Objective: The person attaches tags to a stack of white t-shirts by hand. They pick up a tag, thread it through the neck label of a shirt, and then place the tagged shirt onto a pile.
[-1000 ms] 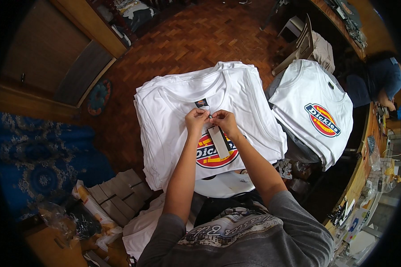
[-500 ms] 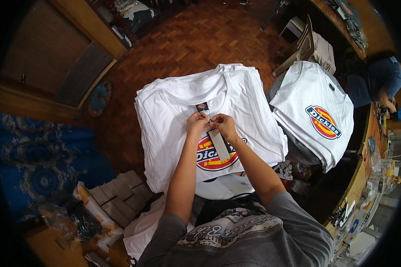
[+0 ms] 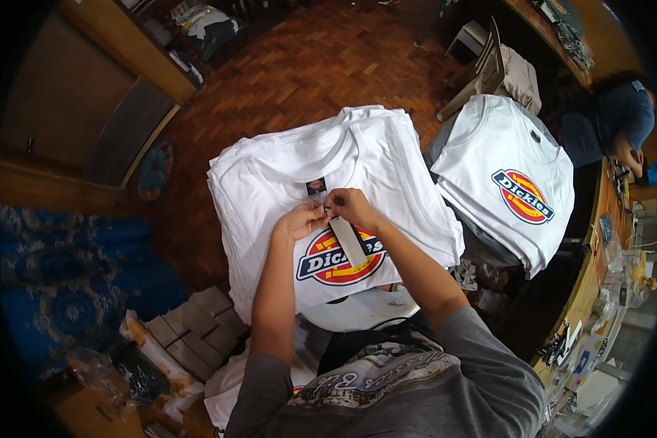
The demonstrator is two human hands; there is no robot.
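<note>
A stack of white T-shirts (image 3: 394,171) lies before me, the top one printed with a red, yellow and dark-blue logo. Just below its small dark neck label (image 3: 316,187), my left hand (image 3: 301,220) and my right hand (image 3: 355,207) meet with fingertips pinched together. Between them runs a thin dark cord (image 3: 328,212), partly hidden by the fingers. From it a long pale hang tag (image 3: 350,242) with a dark edge hangs down across the logo, tilted.
To the right, another pile of white T-shirts (image 3: 482,153) sits beside a chair (image 3: 489,69). A cluttered wooden table (image 3: 595,241) curves along the right, with another person (image 3: 624,120) bending there. Grey-brown boxes (image 3: 197,328) and plastic bags (image 3: 95,372) stand at lower left.
Both hands have shifted slightly left and down, still pinching at the cord. The hang tag has moved with them, and the top shirt's front shows more of its logo.
</note>
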